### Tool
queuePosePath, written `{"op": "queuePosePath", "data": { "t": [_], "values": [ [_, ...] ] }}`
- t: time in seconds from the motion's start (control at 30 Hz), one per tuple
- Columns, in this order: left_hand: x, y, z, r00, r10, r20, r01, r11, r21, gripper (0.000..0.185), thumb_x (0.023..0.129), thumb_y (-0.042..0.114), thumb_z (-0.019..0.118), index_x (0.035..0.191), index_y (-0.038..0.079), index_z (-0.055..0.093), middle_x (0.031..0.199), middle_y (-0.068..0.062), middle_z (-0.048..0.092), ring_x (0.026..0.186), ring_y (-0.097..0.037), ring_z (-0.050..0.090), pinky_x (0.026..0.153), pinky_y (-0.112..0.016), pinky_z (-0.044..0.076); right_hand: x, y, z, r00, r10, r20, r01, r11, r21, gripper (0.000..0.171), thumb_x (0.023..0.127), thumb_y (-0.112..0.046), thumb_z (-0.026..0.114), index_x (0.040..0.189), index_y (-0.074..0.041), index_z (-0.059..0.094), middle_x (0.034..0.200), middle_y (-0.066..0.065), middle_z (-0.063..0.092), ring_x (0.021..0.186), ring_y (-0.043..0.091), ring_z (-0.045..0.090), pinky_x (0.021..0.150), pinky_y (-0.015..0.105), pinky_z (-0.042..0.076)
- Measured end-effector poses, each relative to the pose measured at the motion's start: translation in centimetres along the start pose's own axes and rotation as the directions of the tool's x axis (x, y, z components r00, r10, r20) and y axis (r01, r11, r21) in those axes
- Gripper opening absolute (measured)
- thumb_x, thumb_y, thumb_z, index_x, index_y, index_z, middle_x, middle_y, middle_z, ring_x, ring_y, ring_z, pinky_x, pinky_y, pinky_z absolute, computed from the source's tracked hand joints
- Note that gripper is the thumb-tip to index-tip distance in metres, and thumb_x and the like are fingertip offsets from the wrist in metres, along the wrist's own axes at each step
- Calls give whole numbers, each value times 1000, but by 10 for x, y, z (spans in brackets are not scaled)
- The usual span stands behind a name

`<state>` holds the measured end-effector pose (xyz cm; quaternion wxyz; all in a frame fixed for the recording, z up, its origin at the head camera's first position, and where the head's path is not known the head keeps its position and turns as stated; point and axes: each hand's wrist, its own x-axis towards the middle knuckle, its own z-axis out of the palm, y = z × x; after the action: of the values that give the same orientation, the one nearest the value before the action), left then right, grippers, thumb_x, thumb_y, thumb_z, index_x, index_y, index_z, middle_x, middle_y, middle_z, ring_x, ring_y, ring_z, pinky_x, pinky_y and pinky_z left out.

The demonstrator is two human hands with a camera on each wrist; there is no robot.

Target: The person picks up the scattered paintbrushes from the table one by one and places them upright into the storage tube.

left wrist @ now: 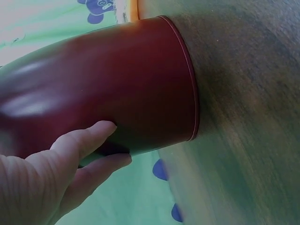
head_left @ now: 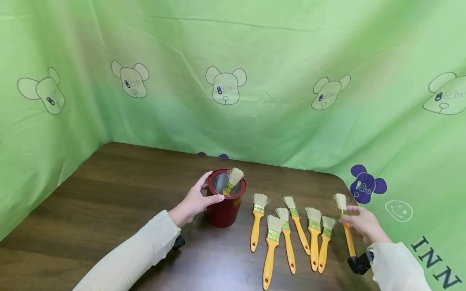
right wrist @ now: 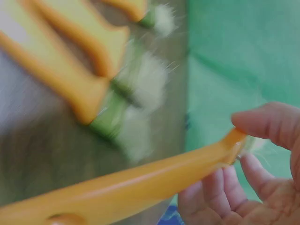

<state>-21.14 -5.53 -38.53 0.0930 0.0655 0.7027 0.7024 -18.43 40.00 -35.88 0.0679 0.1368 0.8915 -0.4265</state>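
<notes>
Two hands busy: my left hand (head_left: 193, 202) grips the red cup (head_left: 223, 206); right hand (head_left: 364, 224) pinches a brush (head_left: 346, 226); cloth lettering reads "INN" (head_left: 437, 262).

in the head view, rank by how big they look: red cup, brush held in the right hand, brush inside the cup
1. red cup
2. brush held in the right hand
3. brush inside the cup, though it is partly hidden by the cup wall

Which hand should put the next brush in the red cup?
The right hand, probably: it already pinches a brush near the bristles. The left hand is busy gripping the cup, steadying it.
</notes>
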Motion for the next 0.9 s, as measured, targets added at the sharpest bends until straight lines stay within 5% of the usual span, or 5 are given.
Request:
{"op": "queuePosePath", "data": {
  "t": [0.2, 0.33, 0.47, 0.73, 0.9],
  "values": [
    [-1, 2, 1, 1000, -3, -17, 4, 1000, 22, 80, 83, 12, 73, 150, 20, 30, 139, -21, 42, 118, -39, 48, 83, -53, 49, -4, -25, 8, 995, -33, -94, 47, 987, 155, 75, 92, -11, 56, 148, 10, 10, 140, 38, 24, 71, -7, 51, 71, 25, 54],
    [-1, 2, 2, 1000, -2, -16, 3, 999, 33, 80, 84, 13, 73, 150, 20, 29, 140, -22, 40, 120, -40, 46, 82, -53, 49, -8, -41, 17, 984, -59, -169, 94, 974, 206, 71, 92, -9, 58, 147, 8, 18, 117, 19, 46, 70, -7, 52, 68, 23, 54],
    [-1, 2, 4, 1000, -19, -18, 20, 999, 28, 79, 84, 11, 72, 150, 21, 28, 142, -22, 39, 120, -42, 46, 83, -58, 47, -9, -64, 26, 971, -123, -207, 173, 953, 248, 71, 90, -5, 61, 147, 7, 21, 99, -1, 45, 73, -5, 53, 67, 22, 54],
    [0, 3, 5, 999, -40, -19, 40, 999, 0, 80, 84, 9, 71, 150, 22, 27, 143, -22, 37, 122, -43, 44, 85, -65, 42, -10, -116, 48, 936, -277, -217, 342, 860, 378, 74, 88, 3, 60, 148, 7, 18, 98, -6, 48, 80, -2, 55, 71, 19, 52],
    [0, 4, 6, 999, -40, -20, 40, 999, 6, 80, 85, 8, 71, 150, 22, 27, 142, -22, 38, 121, -43, 45, 84, -64, 44, -12, -153, 64, 885, -416, -212, 464, 832, 304, 66, 87, 3, 62, 144, 7, 29, 104, 1, 51, 83, -1, 58, 73, 19, 52]
  ]
}}
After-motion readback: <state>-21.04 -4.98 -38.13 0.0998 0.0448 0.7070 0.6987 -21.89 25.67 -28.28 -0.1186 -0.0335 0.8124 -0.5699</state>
